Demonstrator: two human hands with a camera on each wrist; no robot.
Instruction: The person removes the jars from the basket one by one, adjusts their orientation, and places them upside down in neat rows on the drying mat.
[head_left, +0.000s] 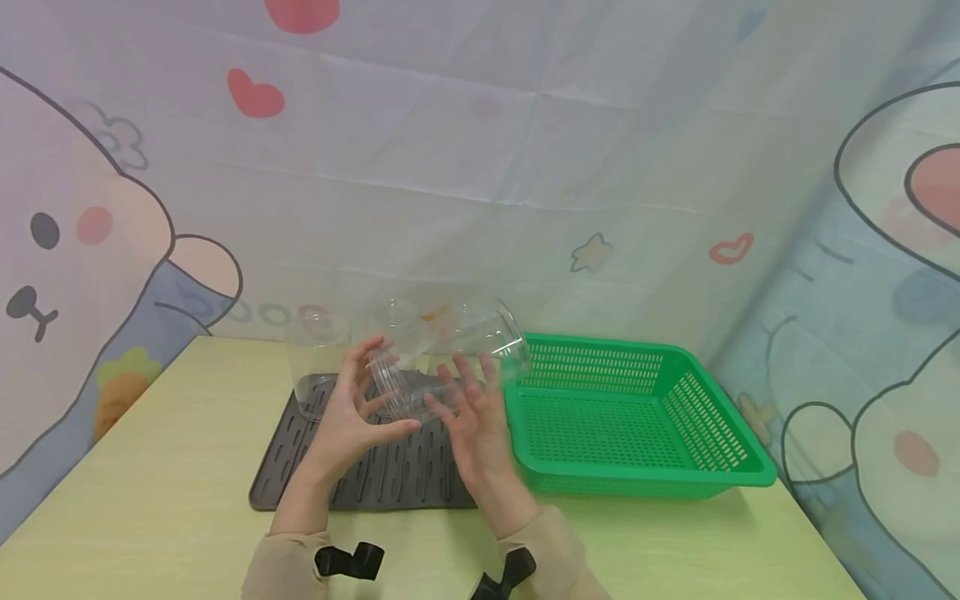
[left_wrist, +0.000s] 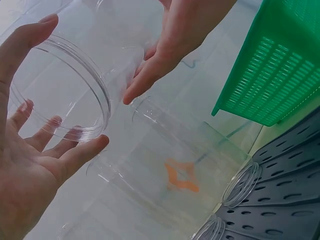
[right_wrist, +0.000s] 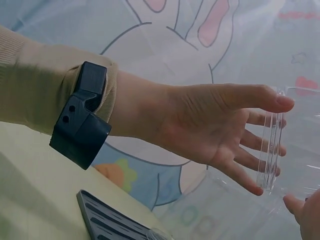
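A clear plastic jar (head_left: 480, 333) lies tilted sideways in the air between the hands, its ringed rim to the left. My left hand (head_left: 347, 429) grips that rim, thumb on one side and fingers spread round the other. The right hand (head_left: 480, 429) touches the side of the jar with fairly straight fingers. In the left wrist view, the right hand (left_wrist: 185, 37) lies along the jar wall. Behind them, another clear jar (head_left: 315, 358) stands on a dark grey drying mat (head_left: 352, 492). A second standing jar (left_wrist: 215, 145) shows orange on or through its wall.
To the right of the mat, a green plastic basket (head_left: 637, 479) with slotted walls sits on the pale wood table (head_left: 150, 483). A patterned cloth backdrop (head_left: 480, 167) hangs close behind. Black camera mounts (head_left: 352, 561) are strapped on both sleeves.
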